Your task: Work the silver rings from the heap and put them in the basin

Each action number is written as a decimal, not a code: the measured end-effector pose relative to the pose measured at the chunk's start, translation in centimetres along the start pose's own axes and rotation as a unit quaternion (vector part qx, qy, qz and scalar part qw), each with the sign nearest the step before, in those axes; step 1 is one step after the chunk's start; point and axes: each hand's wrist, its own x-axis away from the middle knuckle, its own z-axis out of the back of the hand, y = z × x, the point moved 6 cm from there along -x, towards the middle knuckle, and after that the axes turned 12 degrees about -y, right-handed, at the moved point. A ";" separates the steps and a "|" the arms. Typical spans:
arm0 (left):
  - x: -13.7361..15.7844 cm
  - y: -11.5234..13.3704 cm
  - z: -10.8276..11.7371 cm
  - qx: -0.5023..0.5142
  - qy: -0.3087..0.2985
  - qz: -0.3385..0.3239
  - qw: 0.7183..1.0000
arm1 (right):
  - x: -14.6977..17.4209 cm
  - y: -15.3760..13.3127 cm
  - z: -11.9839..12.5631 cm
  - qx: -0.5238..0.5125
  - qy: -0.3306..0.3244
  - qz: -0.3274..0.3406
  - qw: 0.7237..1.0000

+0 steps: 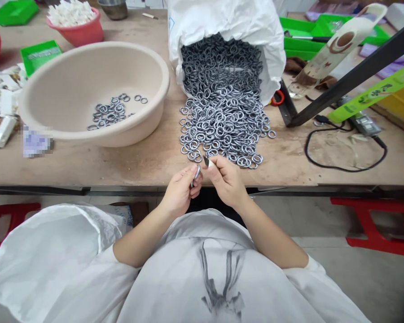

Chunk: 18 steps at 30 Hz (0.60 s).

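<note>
**Grey ring (197,172) in my left hand (180,192), little dark blade (206,160) in my right hand (231,184)**

So here's how I'm sitting at the bench (283,163). Hands are close together but not touching, right at the front edge, with a narrow gap between them. Left thumb and fingers are pinched on one ring, and right thumb and fingers are closed on what looks like a small blade, pale at the base and dark at the tip.

The bit that matters is that gap. The ring is nearly edge-on from up here, standing on its side, long axis leaning from lower left to upper right. The blade is just to the right of it and a touch farther out, tip aimed up and left. They look apart to me, so my right hand is the one with the blade just beside the ring.

The loose pile (227,119) spills out of a white sack (222,18) straight ahead, and my right fingers are right by its near edge; can't tell if they touch. The beige basin (63,89), with a few rings in it, is off to the left and farther out, so my left hand's nearer to that.
</note>
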 end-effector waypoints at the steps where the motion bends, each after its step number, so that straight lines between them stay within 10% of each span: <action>1: 0.0 0.0 0.1 0.001 0.010 -0.004 1.000 | 0.2 -0.5 0.1 0.058 -0.002 0.012 0.998; 6: 0.0 0.0 0.2 0.007 0.050 -0.005 0.999 | 0.9 -1.9 -0.5 0.230 -0.022 0.059 0.971; 13: -0.1 -0.1 0.2 0.021 0.035 0.002 0.999 | 0.8 -1.5 -0.9 0.216 -0.047 0.050 0.974; 18: 0.8 -0.3 -0.3 0.014 -0.038 0.022 0.999 | -0.7 1.8 1.4 0.206 0.004 -0.105 0.973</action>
